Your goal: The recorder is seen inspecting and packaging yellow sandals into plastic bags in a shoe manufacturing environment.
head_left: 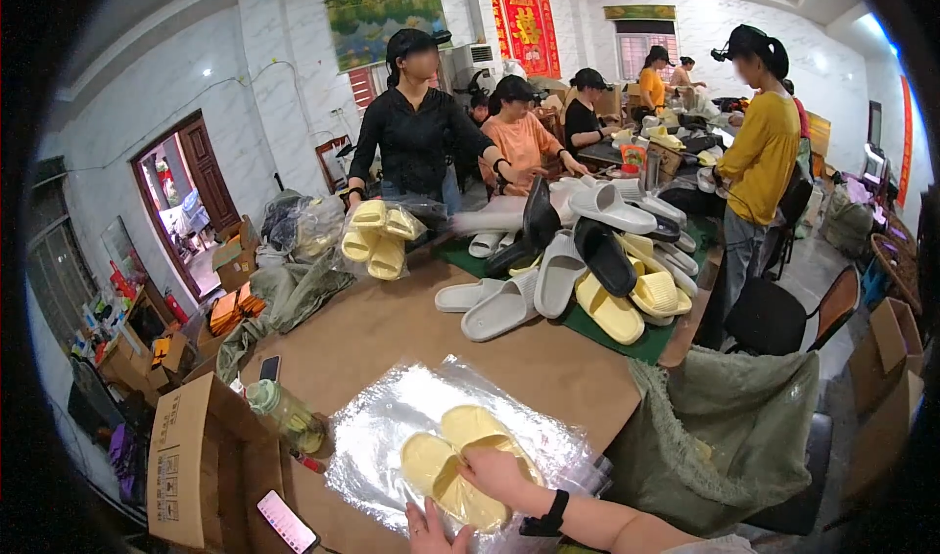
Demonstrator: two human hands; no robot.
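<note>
A pair of pale yellow slide slippers (431, 461) lies side by side on a stack of clear plastic bags (367, 427) on the brown table in front of me. My right hand (494, 476) reaches over the pair with its fingers curled at the inner side of the right slipper, seemingly gripping its edge; the fingertips are partly hidden. Beside the near end of the left slipper, my left hand (436, 530) rests with its fingers apart, touching the plastic and holding nothing. The lower part of that hand is cut off by the picture's edge.
A heap of grey, black and yellow slippers (558, 270) covers the table's far right. Left stand a cardboard box (181, 466), a bottle (284, 412) and two phones (287, 523). A green sack (715, 437) hangs right. Across the table, a person in black handles bagged yellow slippers (377, 236).
</note>
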